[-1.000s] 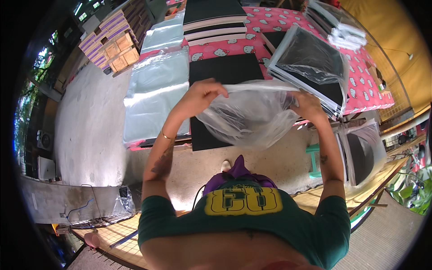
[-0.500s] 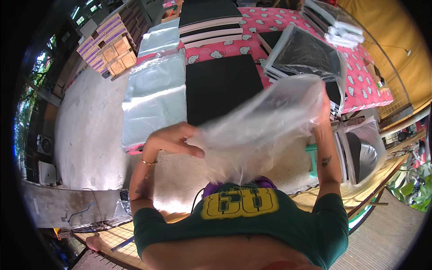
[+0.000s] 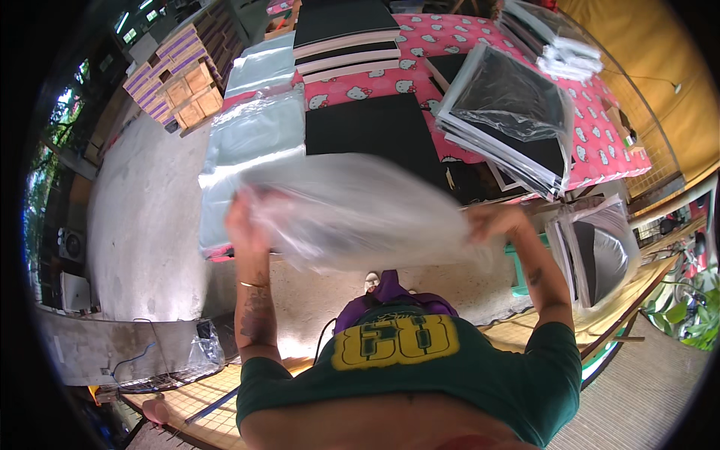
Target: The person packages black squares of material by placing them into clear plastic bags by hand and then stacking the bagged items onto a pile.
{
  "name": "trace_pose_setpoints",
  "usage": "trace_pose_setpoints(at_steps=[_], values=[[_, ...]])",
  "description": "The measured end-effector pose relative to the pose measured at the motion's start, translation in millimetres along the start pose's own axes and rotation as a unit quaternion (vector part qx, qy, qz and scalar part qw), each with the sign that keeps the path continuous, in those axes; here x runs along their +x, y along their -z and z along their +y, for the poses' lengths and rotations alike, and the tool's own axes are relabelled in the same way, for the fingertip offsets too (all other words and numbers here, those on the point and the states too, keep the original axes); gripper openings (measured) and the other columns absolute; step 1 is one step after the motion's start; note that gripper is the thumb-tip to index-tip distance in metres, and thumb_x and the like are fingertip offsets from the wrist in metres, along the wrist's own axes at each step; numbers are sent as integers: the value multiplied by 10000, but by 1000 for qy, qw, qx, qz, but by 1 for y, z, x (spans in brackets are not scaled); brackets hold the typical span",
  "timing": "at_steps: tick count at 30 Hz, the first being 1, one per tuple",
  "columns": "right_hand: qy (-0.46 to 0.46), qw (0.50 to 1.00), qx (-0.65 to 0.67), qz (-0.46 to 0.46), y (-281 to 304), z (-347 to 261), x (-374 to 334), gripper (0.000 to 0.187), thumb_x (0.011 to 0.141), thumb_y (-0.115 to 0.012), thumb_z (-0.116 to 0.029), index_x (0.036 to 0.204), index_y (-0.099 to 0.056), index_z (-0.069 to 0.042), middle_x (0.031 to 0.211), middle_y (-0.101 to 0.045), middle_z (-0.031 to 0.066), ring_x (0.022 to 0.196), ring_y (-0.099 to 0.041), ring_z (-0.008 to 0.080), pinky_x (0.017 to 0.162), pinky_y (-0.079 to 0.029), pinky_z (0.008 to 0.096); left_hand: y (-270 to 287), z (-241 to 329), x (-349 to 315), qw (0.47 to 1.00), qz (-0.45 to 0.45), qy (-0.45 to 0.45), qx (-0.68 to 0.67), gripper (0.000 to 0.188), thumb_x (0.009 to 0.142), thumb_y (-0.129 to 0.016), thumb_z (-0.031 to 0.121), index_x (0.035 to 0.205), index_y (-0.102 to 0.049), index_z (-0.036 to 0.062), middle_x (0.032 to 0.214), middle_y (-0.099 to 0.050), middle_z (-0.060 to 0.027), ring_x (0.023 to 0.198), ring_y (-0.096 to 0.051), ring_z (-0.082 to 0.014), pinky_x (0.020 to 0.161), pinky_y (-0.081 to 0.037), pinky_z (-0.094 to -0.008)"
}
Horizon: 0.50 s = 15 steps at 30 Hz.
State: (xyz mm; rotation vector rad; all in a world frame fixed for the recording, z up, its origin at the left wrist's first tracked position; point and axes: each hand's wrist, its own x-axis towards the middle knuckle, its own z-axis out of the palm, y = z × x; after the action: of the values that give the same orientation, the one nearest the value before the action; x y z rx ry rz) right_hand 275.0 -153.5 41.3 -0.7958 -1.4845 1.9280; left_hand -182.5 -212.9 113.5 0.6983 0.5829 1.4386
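Note:
A clear plastic bag (image 3: 360, 210), smeared by motion, stretches between my two hands above the near edge of the table. At its left end my left hand (image 3: 251, 221) is closed on the plastic, its fingers blurred and partly covered by the film. My right hand (image 3: 496, 222) grips the bag's right end with bent fingers. Just beyond the bag lies a flat black panel (image 3: 367, 127), its near part hidden by the plastic. To the left of the panel is a pile of flat clear plastic bags (image 3: 251, 139).
The table has a pink patterned cover (image 3: 600, 142). Stacked black panels (image 3: 345, 26) stand at the back, and plastic-wrapped panels (image 3: 510, 97) lie at right. More wrapped panels (image 3: 600, 247) lean beside a green stool (image 3: 517, 270). Cartons (image 3: 172, 82) are piled on the floor at far left.
The bag has swung left and lower, now spanning both hands. My left hand has gone from spread beside the bag to holding its left end. My right hand has come down and nearer.

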Motion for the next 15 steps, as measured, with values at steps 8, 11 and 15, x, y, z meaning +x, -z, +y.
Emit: trace_pose_setpoints(at_steps=[8,11,15], values=[[50,942,271,193,-10,13,5,412,887,-483,-404,1028,-526,-19,886,-610,81,739,-576,246,677,-509,392,63,-26,-15,925,-185,109,314,162,869,-549,138,917,-591,-12,932,-634,-142,884,-617,-245,762,-505,-361],[-114,990,-41,-67,22,62,-13,375,798,-591,-305,1019,-559,-4,897,-623,102,785,-589,240,644,-489,334,65,-30,-16,994,-16,58,95,225,865,-582,236,871,-589,11,846,-634,-95,778,-613,-155,705,-493,-275],[-49,947,315,49,-18,41,-32,360,717,-673,-146,1032,-575,-2,875,-622,109,783,-574,146,615,-429,242,108,-46,-39,950,24,198,239,160,809,-608,188,835,-546,43,742,-604,-41,644,-579,-109,571,-467,-236]])
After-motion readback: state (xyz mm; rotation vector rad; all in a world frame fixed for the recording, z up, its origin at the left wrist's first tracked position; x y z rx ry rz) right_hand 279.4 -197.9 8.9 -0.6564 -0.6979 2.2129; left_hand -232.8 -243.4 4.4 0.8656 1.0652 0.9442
